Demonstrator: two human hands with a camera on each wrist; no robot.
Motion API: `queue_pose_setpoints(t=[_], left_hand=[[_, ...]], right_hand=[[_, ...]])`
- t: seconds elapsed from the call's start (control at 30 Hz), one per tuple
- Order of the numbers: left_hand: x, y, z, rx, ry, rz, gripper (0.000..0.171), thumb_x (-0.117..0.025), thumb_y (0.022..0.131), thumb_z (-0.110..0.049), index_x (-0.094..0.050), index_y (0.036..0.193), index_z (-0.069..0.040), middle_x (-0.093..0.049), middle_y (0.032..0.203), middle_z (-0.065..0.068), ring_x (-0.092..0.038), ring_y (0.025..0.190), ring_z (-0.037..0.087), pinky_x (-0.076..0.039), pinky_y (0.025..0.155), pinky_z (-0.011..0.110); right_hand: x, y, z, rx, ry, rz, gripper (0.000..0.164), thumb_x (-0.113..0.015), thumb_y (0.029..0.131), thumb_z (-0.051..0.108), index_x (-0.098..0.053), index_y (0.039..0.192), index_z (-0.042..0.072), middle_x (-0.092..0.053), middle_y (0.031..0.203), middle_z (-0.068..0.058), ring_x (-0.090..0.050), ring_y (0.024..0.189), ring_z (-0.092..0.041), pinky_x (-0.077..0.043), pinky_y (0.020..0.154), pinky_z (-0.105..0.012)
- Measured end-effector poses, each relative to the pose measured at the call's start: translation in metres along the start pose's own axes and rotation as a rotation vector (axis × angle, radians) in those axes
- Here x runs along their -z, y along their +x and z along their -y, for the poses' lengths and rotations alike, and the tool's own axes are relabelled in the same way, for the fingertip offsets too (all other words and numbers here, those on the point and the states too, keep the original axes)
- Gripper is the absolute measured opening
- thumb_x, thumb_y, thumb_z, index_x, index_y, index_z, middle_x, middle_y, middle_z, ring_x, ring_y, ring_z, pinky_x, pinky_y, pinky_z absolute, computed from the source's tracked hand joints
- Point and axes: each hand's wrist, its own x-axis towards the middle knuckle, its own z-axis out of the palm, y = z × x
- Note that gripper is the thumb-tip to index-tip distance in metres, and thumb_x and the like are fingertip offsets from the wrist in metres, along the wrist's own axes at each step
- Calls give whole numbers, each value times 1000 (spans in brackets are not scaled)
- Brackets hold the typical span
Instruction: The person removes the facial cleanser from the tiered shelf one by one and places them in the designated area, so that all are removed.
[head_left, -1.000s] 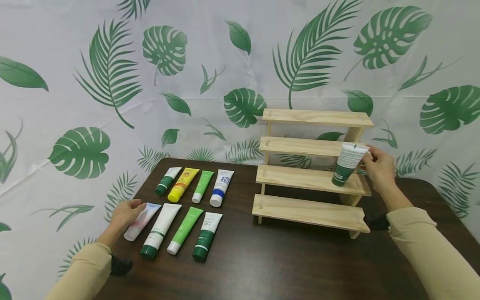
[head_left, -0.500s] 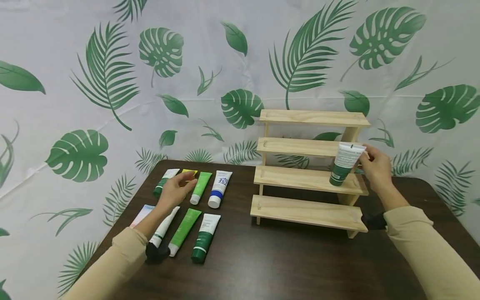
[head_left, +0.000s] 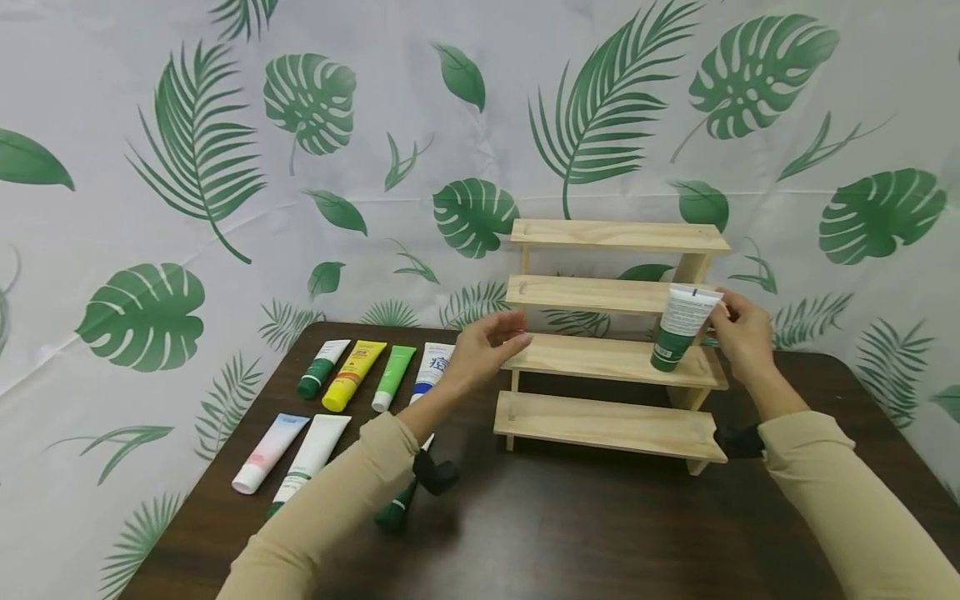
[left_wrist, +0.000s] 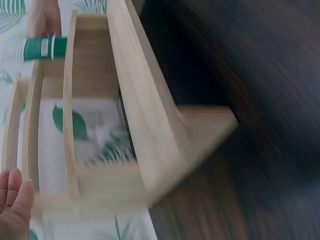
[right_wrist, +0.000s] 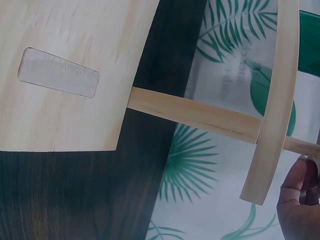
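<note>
In the head view my right hand (head_left: 742, 333) pinches the white top end of a white and green squeeze tube (head_left: 681, 329). The tube is cap down at the right end of the second board from the bottom of a wooden tiered shelf (head_left: 600, 358); whether its cap touches the board I cannot tell. My left hand (head_left: 487, 346) is at the shelf's left end, fingers loosely bent, holding nothing. The left wrist view shows this hand (left_wrist: 15, 207) beside the boards' ends and the tube (left_wrist: 40, 48) beyond. Only part of the tube's green body (right_wrist: 310, 42) shows in the right wrist view.
Several tubes lie in two rows on the dark table (head_left: 570, 533) at left, among them a yellow tube (head_left: 354, 375), a green tube (head_left: 393, 377) and a pink and white tube (head_left: 270, 452). My left forearm covers part of the front row. A leaf-print cloth (head_left: 405, 100) hangs behind.
My left hand has moved right from beside the pink and white tube, over the rows, to the shelf's left end. My right hand keeps the tube at nearly the same place.
</note>
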Motion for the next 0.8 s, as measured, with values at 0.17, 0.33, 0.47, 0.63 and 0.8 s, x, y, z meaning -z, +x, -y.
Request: queue_pose_setpoints(t=[0.17, 0.33, 0.47, 0.63, 0.8], left_hand=[[-34, 16, -7, -22, -69, 64, 43, -67, 88, -13, -55, 128, -3, -61, 122, 17, -61, 109, 27, -53, 84, 25], [-63, 29, -12, -35, -150, 112, 47, -67, 88, -14, -52, 131, -4, -58, 126, 16, -59, 112, 28, -52, 86, 25], [-81, 37, -17, -48, -168, 118, 46, -69, 87, -16, -53, 129, -7, -59, 124, 11, -59, 112, 25, -51, 86, 20], [-99, 41, -20, -36, -214, 131, 46, -69, 86, -15, -54, 128, -8, -59, 125, 8, -59, 112, 21, -50, 85, 17], [-116, 47, -20, -38, -224, 138, 47, -69, 86, -16, -53, 129, -6, -58, 127, 10, -59, 113, 20, -49, 85, 15]], right_hand=[[0, 0, -1, 0, -3, 0, 48, -36, 100, 20, -38, 140, -4, -51, 127, -28, -44, 70, 16, -46, 62, -3], [0, 0, 0, 2, 6, -1, 48, -37, 99, 20, -37, 140, -5, -50, 127, -28, -44, 70, 16, -45, 61, -3], [1, 1, 1, 4, 14, -2, 48, -36, 100, 19, -37, 141, -5, -50, 127, -29, -44, 69, 16, -47, 62, -4], [0, 0, -1, 4, 4, -3, 47, -35, 99, 18, -37, 140, -5, -50, 127, -29, -45, 68, 15, -47, 61, -5], [0, -1, -1, -7, 10, -3, 47, -35, 99, 19, -37, 141, -3, -50, 128, -28, -45, 68, 15, -48, 62, -6]])
